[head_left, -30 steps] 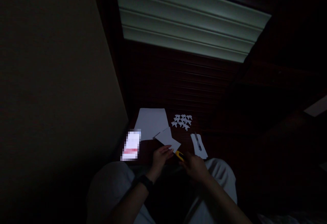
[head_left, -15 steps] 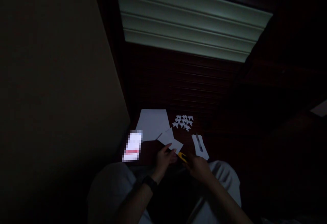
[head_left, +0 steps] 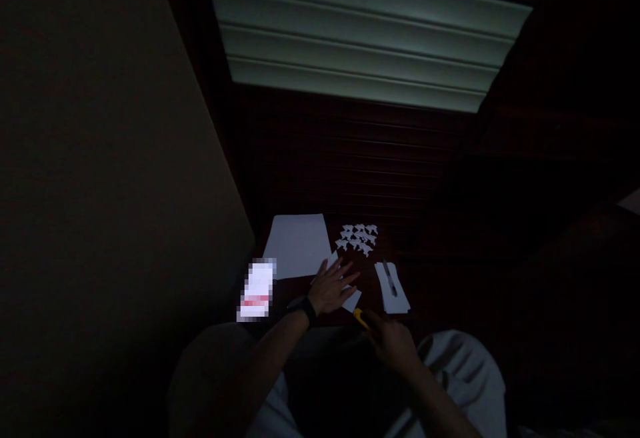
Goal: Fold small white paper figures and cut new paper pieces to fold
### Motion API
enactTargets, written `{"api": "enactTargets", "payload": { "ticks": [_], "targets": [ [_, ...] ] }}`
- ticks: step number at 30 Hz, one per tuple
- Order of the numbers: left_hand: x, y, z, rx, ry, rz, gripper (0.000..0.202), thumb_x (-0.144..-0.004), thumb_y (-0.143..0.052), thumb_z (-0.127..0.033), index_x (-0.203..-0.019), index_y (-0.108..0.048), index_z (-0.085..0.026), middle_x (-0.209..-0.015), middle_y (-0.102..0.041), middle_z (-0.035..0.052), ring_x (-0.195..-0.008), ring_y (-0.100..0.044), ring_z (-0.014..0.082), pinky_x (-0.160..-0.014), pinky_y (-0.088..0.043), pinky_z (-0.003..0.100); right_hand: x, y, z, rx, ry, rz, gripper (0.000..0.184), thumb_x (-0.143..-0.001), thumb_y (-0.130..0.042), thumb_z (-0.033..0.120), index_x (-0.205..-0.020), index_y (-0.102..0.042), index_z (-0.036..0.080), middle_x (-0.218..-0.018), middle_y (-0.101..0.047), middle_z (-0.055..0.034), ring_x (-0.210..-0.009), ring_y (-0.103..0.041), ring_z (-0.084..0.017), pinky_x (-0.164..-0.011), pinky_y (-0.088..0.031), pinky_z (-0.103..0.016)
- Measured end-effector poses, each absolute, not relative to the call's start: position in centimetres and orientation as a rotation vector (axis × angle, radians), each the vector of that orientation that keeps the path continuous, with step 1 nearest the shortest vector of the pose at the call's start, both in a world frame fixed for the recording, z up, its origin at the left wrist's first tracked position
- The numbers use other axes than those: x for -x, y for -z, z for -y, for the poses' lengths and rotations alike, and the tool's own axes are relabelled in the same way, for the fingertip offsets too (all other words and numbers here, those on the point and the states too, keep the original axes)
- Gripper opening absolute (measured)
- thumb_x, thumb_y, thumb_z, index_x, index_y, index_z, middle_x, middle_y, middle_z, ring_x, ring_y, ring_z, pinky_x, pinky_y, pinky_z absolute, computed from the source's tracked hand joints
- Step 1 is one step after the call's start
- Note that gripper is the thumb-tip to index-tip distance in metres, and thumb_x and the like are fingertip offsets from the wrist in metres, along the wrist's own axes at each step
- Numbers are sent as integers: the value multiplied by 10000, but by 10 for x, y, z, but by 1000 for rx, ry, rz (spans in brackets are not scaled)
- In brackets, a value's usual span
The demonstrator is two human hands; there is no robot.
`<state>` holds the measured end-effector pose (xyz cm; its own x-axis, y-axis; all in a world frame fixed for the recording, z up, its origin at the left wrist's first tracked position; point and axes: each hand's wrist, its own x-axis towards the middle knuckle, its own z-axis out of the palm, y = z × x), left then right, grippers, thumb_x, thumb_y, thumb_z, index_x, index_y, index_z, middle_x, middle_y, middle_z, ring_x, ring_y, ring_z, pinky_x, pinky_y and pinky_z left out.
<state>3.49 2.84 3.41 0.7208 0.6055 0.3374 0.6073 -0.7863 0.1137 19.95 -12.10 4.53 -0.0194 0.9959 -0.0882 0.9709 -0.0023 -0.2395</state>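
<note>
My left hand [head_left: 331, 289] lies with spread fingers over a small piece of white paper [head_left: 353, 299], covering much of it. One corner of the paper pokes out above the fingers and another beyond them on the right. My right hand [head_left: 393, 339] is closed around a yellow utility knife [head_left: 361, 319], its front end close to the paper's lower right corner. Whether its blade is out is too dark to tell. Past the fingertips lie several white paper cutouts [head_left: 357, 238], grouped together.
A large white sheet [head_left: 297, 245] covers the back left of the dark table. A blurred, lit phone-like screen [head_left: 257, 289] rests at the left edge. To the right, a pen [head_left: 390, 279] lies on a stack of paper strips [head_left: 397, 303]. A wall [head_left: 190, 178] rises on the left.
My left hand has gone from bent fingers at the paper's near edge to lying spread on top of it. My right hand with the knife has drawn back slightly toward me.
</note>
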Motion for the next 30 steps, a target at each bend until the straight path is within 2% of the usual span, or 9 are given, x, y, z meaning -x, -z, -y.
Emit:
{"api": "enactTargets", "payload": {
  "ticks": [4,10,16,23,30],
  "targets": [
    [-36,-15,-30,2878,512,1082,456,-860,-266,-497,-1289,-344,-364,-1382,-325,-23,-1300,-162,248,-1030,-28,531,-196,-42,123,2124,-331,2168,494,-862,-360,422,-1331,-254,307,-1046,-609,-83,-819,-619,-192,-676,-415,-262],
    [-35,-15,-28,2841,522,1103,461,-855,-276,-499,-1295,-328,-372,-1388,-313,-35,-1306,-135,251,-1030,6,539,-192,-43,124,2130,-297,2203,475,-890,-280,420,-1344,-236,287,-992,-625,-95,-776,-627,-192,-643,-424,-256],
    [-36,-15,-27,2848,520,1111,459,-853,-282,-500,-1295,-324,-382,-1382,-324,-36,-1304,-143,255,-1028,14,546,-190,-43,126,2084,-291,2215,477,-887,-302,392,-1347,-234,283,-920,-651,-84,-711,-632,-189,-625,-429,-255],
    [-36,-18,-25,2849,499,1112,460,-855,-270,-502,-1295,-324,-378,-1393,-301,-42,-1309,-121,251,-1030,11,542,-189,-43,132,2049,-375,2170,488,-874,-336,365,-1339,-284,226,-922,-662,-98,-775,-638,-187,-687,-444,-243],
    [-37,-18,-26,2855,496,1124,465,-853,-282,-501,-1298,-318,-375,-1396,-295,-38,-1310,-112,251,-1029,26,542,-188,-49,140,2044,-467,2137,489,-874,-334,367,-1339,-291,220,-950,-660,-98,-794,-637,-194,-712,-451,-247]
  ]
}}
